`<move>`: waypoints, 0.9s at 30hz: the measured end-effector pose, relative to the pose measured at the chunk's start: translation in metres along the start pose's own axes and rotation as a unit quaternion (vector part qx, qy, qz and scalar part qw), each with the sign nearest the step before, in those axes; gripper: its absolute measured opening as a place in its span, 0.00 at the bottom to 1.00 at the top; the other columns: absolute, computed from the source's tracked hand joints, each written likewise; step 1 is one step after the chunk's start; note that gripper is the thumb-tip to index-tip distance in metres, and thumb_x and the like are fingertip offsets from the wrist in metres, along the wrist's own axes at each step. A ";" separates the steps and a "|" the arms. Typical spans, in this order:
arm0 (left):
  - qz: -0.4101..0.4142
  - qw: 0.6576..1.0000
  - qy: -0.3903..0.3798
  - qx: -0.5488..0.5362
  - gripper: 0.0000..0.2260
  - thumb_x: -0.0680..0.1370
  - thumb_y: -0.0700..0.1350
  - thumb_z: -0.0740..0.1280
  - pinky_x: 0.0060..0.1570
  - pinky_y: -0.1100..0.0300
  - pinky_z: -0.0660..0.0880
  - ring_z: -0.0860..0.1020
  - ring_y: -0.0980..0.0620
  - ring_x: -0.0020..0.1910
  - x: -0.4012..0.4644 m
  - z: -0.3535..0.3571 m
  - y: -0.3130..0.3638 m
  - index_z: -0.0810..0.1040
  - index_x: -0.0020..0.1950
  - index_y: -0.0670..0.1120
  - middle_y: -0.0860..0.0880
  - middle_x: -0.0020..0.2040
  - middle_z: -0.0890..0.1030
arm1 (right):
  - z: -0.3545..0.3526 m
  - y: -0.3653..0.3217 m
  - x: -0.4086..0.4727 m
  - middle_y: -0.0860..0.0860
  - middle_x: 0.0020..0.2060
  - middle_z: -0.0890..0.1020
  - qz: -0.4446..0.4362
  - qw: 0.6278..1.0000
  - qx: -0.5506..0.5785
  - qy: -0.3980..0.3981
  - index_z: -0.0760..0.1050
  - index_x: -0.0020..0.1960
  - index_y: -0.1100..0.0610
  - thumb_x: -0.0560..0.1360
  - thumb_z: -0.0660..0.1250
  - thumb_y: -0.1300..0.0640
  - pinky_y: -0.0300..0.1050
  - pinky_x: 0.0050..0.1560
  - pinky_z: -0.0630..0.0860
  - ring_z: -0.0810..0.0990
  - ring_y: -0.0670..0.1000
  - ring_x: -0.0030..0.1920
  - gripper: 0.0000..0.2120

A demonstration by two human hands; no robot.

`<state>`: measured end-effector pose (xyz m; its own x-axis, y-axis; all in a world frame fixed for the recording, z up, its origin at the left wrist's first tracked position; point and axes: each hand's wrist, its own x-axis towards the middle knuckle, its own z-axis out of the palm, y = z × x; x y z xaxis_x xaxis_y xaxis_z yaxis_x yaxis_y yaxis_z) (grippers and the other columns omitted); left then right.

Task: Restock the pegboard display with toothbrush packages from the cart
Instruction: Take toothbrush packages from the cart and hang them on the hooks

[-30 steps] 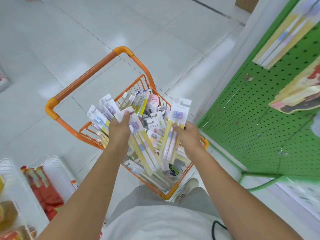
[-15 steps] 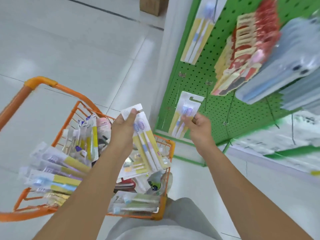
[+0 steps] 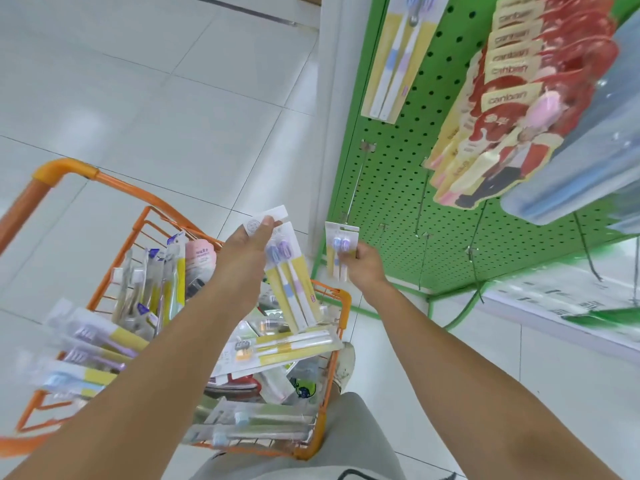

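L hand (image 3: 247, 249) grip clamped on yellow-white carded twin-toothbrush pkg (image 3: 292, 277) over orange wire cart (image 3: 332, 299) | R hand (image 3: 363, 263) grip clamped on matching pkg (image 3: 341, 245) near green pegboard (image 3: 388, 188) | Handling: prob. light, stiff card, slick blister; hold by card edge, hang-hole free.

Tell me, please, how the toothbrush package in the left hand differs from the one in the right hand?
The left hand's package is above the cart; the right hand's package is up against the pegboard. The left one is gripped by its top and tilts; the right one is gripped lower and stands upright. Both hold two purple-headed brushes on yellow-and-white cards.
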<state>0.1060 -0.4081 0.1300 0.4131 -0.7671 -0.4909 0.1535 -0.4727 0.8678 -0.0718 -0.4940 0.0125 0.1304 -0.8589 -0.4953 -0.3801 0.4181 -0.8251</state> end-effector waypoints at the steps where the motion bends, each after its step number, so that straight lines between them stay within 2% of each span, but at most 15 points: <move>1: -0.014 1.000 0.007 -0.009 0.16 0.80 0.58 0.65 0.45 0.73 0.76 0.81 0.68 0.44 0.004 -0.001 -0.004 0.79 0.59 0.49 0.55 0.48 0.82 | 0.000 0.000 0.002 0.48 0.40 0.82 -0.011 1.000 0.001 -0.006 0.80 0.52 0.54 0.81 0.66 0.59 0.39 0.39 0.72 0.77 0.47 0.39 0.04; 2: -0.018 0.999 0.012 -0.025 0.17 0.76 0.62 0.68 0.56 0.62 0.78 0.83 0.58 0.53 0.010 -0.001 -0.009 0.81 0.55 0.51 0.53 0.50 0.84 | 0.001 -0.001 0.004 0.50 0.42 0.83 -0.021 1.000 0.000 -0.011 0.80 0.52 0.53 0.81 0.66 0.59 0.39 0.42 0.74 0.79 0.48 0.41 0.04; 3: -0.031 0.999 0.022 -0.037 0.17 0.73 0.63 0.69 0.59 0.54 0.76 0.82 0.50 0.56 0.011 -0.001 -0.008 0.83 0.53 0.52 0.51 0.52 0.85 | 0.001 -0.002 0.005 0.52 0.45 0.84 -0.027 1.000 0.000 -0.013 0.80 0.52 0.52 0.81 0.66 0.59 0.40 0.44 0.74 0.79 0.49 0.43 0.04; 4: -0.037 0.998 0.025 -0.048 0.14 0.75 0.62 0.69 0.56 0.53 0.75 0.82 0.47 0.56 0.014 0.001 -0.009 0.83 0.51 0.53 0.51 0.51 0.85 | 0.001 -0.002 0.004 0.54 0.47 0.85 -0.031 0.999 0.005 -0.014 0.80 0.53 0.53 0.81 0.66 0.59 0.41 0.45 0.75 0.80 0.50 0.45 0.05; 7: -0.032 0.998 0.019 -0.056 0.09 0.82 0.54 0.65 0.40 0.59 0.70 0.80 0.51 0.46 0.012 0.010 -0.004 0.82 0.48 0.52 0.53 0.44 0.84 | 0.000 0.000 0.004 0.56 0.51 0.86 -0.035 0.999 0.010 -0.010 0.81 0.54 0.55 0.81 0.67 0.61 0.45 0.50 0.78 0.83 0.53 0.48 0.06; 10: -0.032 0.998 0.025 -0.047 0.09 0.82 0.51 0.64 0.41 0.61 0.70 0.80 0.56 0.40 0.019 0.016 -0.005 0.81 0.48 0.50 0.54 0.42 0.82 | 0.001 0.007 0.006 0.60 0.50 0.85 -0.023 1.000 -0.005 -0.007 0.81 0.54 0.57 0.80 0.67 0.59 0.51 0.51 0.79 0.82 0.59 0.45 0.05; 13: -0.028 0.999 0.013 -0.022 0.09 0.83 0.50 0.63 0.34 0.63 0.69 0.76 0.68 0.28 0.017 0.021 -0.001 0.80 0.53 0.49 0.57 0.40 0.79 | 0.001 0.002 0.010 0.61 0.50 0.85 -0.003 1.000 -0.009 -0.005 0.81 0.53 0.57 0.81 0.66 0.59 0.45 0.45 0.74 0.78 0.52 0.42 0.05; 15: -0.029 0.999 0.001 -0.014 0.09 0.83 0.51 0.63 0.34 0.62 0.69 0.76 0.65 0.30 0.014 0.021 0.003 0.80 0.54 0.49 0.56 0.39 0.80 | 0.001 -0.005 0.015 0.56 0.49 0.85 -0.002 1.000 -0.003 -0.005 0.81 0.55 0.56 0.81 0.66 0.60 0.43 0.46 0.73 0.79 0.51 0.46 0.06; 17: -0.032 0.999 0.004 -0.023 0.08 0.83 0.51 0.64 0.39 0.60 0.70 0.78 0.59 0.35 0.017 0.019 0.001 0.81 0.51 0.50 0.54 0.41 0.82 | 0.002 -0.010 0.020 0.53 0.50 0.84 -0.002 1.000 0.002 -0.006 0.81 0.58 0.57 0.81 0.66 0.61 0.42 0.48 0.73 0.80 0.51 0.49 0.08; 20: -0.030 0.999 0.006 -0.029 0.09 0.82 0.51 0.64 0.45 0.58 0.71 0.80 0.56 0.39 0.017 0.021 0.004 0.81 0.47 0.51 0.54 0.42 0.83 | 0.002 -0.008 0.022 0.53 0.49 0.84 0.007 1.000 0.015 0.007 0.80 0.58 0.58 0.82 0.65 0.61 0.41 0.41 0.74 0.80 0.50 0.44 0.07; 23: -0.026 0.999 0.003 -0.024 0.08 0.83 0.51 0.64 0.41 0.61 0.70 0.79 0.63 0.37 0.016 0.028 0.006 0.81 0.50 0.51 0.57 0.41 0.83 | 0.000 -0.001 0.023 0.52 0.47 0.83 0.019 1.000 0.020 0.010 0.80 0.58 0.58 0.82 0.65 0.61 0.39 0.38 0.72 0.79 0.47 0.41 0.07; 27: -0.026 0.999 -0.003 -0.030 0.08 0.81 0.49 0.67 0.40 0.66 0.74 0.82 0.58 0.42 0.018 0.037 0.007 0.83 0.55 0.48 0.54 0.44 0.85 | -0.004 -0.006 0.037 0.47 0.44 0.83 0.027 0.999 0.029 0.003 0.80 0.58 0.57 0.81 0.67 0.60 0.41 0.42 0.74 0.79 0.48 0.43 0.07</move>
<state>0.0813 -0.4415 0.1238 0.3974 -0.7454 -0.5351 0.2272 -0.4851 0.8444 -0.0687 -0.5295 0.0000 0.1059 -0.8367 -0.5373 -0.3319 0.4796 -0.8123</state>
